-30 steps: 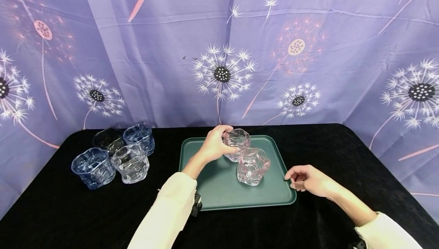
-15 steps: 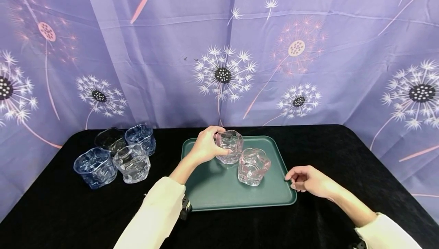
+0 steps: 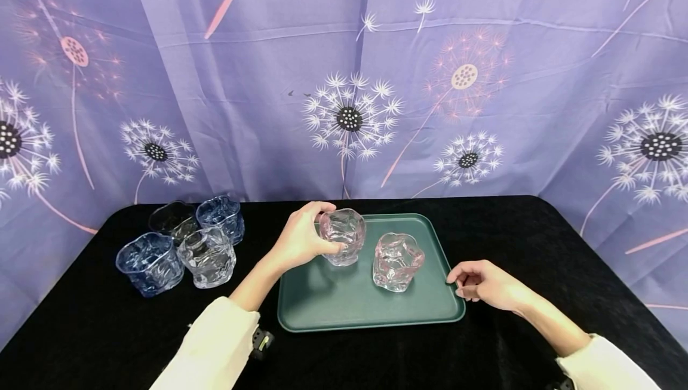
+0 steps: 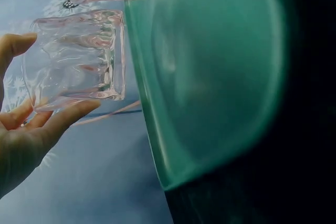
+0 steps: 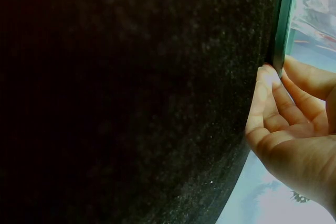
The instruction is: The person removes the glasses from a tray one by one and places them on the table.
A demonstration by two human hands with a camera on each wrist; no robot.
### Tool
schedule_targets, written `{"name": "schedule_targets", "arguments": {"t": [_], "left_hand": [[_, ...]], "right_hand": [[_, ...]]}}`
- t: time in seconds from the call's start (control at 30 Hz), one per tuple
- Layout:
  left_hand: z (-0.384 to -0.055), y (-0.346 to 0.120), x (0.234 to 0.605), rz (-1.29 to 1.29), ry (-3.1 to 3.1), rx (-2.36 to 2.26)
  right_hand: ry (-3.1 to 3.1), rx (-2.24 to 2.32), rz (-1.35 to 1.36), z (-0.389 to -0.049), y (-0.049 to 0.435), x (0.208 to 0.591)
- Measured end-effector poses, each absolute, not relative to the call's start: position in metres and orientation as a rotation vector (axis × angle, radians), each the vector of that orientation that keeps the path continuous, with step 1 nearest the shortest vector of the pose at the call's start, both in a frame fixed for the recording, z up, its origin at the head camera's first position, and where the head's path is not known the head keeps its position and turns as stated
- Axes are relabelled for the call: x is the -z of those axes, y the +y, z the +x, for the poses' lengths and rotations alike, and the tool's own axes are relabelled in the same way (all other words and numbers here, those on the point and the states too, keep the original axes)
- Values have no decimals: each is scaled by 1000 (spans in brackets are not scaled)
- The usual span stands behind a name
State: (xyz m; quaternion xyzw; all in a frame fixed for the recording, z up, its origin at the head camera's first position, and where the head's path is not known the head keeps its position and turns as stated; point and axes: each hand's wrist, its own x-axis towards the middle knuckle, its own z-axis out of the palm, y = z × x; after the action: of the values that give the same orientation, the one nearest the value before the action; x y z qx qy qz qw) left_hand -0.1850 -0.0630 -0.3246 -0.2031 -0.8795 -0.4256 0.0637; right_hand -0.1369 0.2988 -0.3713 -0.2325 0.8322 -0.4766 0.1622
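Observation:
My left hand (image 3: 300, 236) grips a clear, pink-tinted drinking glass (image 3: 344, 236), thumb on the near side and fingers behind. The glass is upright over the left half of a green tray (image 3: 344, 312). In the left wrist view a narrow gap shows between the base of the held glass (image 4: 79, 59) and the tray (image 4: 220, 77). A second pink-tinted glass (image 3: 396, 263) stands on the tray, to the right of the held one. At the tray's right edge, my right hand (image 3: 486, 283) pinches the rim (image 5: 283, 24) between thumb and curled fingers.
Left of the tray, several glasses stand close together on the black cloth (image 3: 161, 342): two blue ones (image 3: 149, 264) (image 3: 221, 220), a clear one (image 3: 206, 258) and a dark one (image 3: 171, 218). A purple dandelion-print curtain (image 3: 258, 109) hangs behind the table.
My left hand has carried the pink-tinted glass leftward over the tray, away from the second glass, and slightly toward the front. My right hand keeps its place at the tray rim.

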Motion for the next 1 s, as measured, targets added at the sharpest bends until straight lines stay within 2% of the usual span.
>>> {"name": "schedule_targets", "arguments": {"t": [1.0], "left_hand": [[-133, -162, 324, -570, -2631, 1278]], "right_hand": [[2366, 1353, -641, -138, 299, 371]]}}
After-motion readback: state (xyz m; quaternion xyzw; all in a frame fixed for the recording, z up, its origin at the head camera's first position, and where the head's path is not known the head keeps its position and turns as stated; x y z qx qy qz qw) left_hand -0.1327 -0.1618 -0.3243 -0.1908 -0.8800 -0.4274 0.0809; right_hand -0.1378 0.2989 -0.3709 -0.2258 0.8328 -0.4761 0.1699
